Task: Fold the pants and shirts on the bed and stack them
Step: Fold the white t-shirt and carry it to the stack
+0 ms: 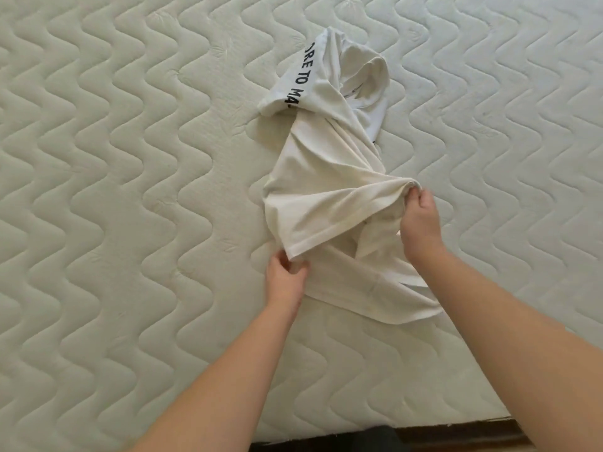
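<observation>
A white shirt (pixel 329 164) with black lettering lies crumpled and twisted in the middle of the bed (pixel 130 190). Its far end is bunched up, and its near end spreads towards me. My left hand (pixel 287 275) pinches the hem at the shirt's near left corner, low on the mattress. Lifted a little higher, my right hand (pixel 419 220) pinches a raised fold of the hem on the right side. The fabric between the two hands hangs in loose folds. No pants are in view.
The quilted cream mattress with a wavy stitch pattern fills the view on all sides of the shirt. Its near edge (pixel 424 419) runs along the bottom right, with dark floor (pixel 456 437) beyond it.
</observation>
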{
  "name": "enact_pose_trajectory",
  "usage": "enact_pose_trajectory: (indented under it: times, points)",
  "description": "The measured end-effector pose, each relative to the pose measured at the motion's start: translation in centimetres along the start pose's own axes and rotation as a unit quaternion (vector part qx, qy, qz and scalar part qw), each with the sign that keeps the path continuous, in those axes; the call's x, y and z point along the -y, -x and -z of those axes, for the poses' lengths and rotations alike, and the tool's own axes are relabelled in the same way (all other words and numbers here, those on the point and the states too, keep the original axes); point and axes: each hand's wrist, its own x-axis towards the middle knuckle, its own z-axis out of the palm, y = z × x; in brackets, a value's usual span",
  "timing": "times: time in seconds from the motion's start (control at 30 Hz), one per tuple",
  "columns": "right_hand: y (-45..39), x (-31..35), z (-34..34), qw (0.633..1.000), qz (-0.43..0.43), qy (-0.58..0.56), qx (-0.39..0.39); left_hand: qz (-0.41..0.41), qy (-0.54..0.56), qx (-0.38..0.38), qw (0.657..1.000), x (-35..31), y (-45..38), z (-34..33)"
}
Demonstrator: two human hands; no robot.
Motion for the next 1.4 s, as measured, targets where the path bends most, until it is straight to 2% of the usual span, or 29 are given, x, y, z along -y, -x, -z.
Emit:
enact_pose_trajectory:
  times: [0.07,0.1,0.27,0.33,0.43,0.63,0.7,0.8,0.97,1.2,1.27,1.4]
  points:
    - [-0.3,-0.7,3.8,0.999,-0.018,-0.018,-0.028,-0.007,-0.122,-0.074,0.990,-0.2,0.5,-1.4]
    - [-0.2,-1.1,5.5,0.999,-0.021,-0.013,-0.031,0.011,-0.145,-0.109,0.983,-0.5,0.9,-2.0]
    - [0.9,-3.7,12.4,0.998,0.015,0.054,0.040,0.136,-0.141,-0.166,0.967,0.5,3.2,-3.9]
    - [1.3,-5.0,14.3,0.987,0.040,0.139,0.066,0.158,-0.076,-0.154,0.972,1.4,4.3,-4.7]
    - [1.7,-6.8,16.1,0.969,0.074,0.226,0.067,0.116,0.000,-0.087,0.989,2.8,6.4,-6.5]
    - [3.2,-8.9,16.7,0.954,0.104,0.257,0.117,0.090,-0.010,0.040,0.995,3.2,9.1,-11.2]
    - [3.9,-9.1,16.4,0.958,0.105,0.244,0.111,0.105,0.014,0.046,0.993,2.7,9.4,-12.6]
    - [4.8,-8.9,15.8,0.968,0.067,0.232,0.068,0.139,0.062,0.012,0.988,2.0,9.2,-12.9]
    - [5.9,-7.2,15.7,0.971,0.028,0.236,0.021,0.064,0.130,0.029,0.989,2.3,9.5,-8.2]
    - [8.4,-3.2,17.2,0.948,0.080,0.298,0.078,-0.032,0.043,-0.003,0.999,1.0,10.0,3.6]
    - [9.5,-1.3,17.7,0.954,0.067,0.281,0.082,-0.061,0.019,0.014,0.998,-0.7,10.7,7.2]
    - [10.8,3.4,18.3,0.962,0.070,0.254,0.066,-0.116,-0.043,0.107,0.986,-4.7,12.0,14.6]
